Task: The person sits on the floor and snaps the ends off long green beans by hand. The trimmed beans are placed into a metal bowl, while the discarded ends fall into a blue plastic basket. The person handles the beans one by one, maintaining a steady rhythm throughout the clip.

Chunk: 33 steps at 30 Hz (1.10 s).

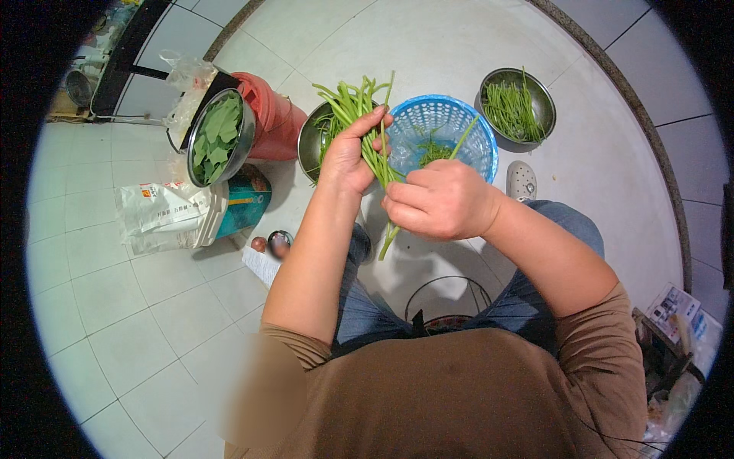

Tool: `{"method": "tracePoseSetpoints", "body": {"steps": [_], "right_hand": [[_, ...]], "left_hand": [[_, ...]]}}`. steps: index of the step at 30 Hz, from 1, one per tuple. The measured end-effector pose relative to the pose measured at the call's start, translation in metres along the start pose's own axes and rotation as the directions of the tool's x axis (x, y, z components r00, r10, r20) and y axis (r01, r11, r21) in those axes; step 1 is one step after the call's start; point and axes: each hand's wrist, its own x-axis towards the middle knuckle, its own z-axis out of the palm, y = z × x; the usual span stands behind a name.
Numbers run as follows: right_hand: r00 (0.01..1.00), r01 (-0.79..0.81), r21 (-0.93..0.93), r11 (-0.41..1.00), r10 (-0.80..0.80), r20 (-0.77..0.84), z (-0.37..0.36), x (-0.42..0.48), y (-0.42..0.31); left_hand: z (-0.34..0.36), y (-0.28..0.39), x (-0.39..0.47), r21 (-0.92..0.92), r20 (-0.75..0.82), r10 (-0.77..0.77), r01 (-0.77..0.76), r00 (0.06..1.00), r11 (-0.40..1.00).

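A bunch of long green stems is gripped in my left hand; the stems fan out above the fingers and run down between both hands. My right hand pinches a stem at the lower end of the bunch, its fingertips partly hidden. One thin stem sticks up beyond the right hand. Below the hands stands a blue perforated plastic basket, lined with clear plastic and holding green scraps. Behind my left hand, a metal bowl with more green stems is partly covered.
At right, a metal bowl holds cut green stems. At left, another metal bowl of green leaves stands by a red bucket. A white printed bag lies against a teal box. My grey clog rests beside the basket.
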Motion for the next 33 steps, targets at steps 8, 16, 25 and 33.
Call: {"method": "tracePoseSetpoints", "body": {"steps": [8,16,25,33], "right_hand": [[0.401,-0.657,0.628,0.418,0.898,-0.179,-0.006,-0.003,0.023],[0.188,-0.514,0.851,-0.107,0.954,0.234,-0.026,-0.012,0.057],[0.194,-0.529,0.837,-0.139,0.941,0.279,-0.027,-0.009,0.054],[0.206,-0.509,0.845,-0.166,0.929,0.307,-0.028,-0.010,0.056]], "left_hand": [[0.016,0.003,-0.012,0.101,0.100,0.128,-0.138,0.987,0.985],[0.031,-0.004,-0.020,0.427,0.120,0.282,-0.306,0.952,0.851],[0.027,-0.005,-0.020,0.382,0.124,0.203,-0.236,0.971,0.894],[0.028,-0.005,-0.021,0.436,0.150,0.152,-0.203,0.977,0.877]]}}
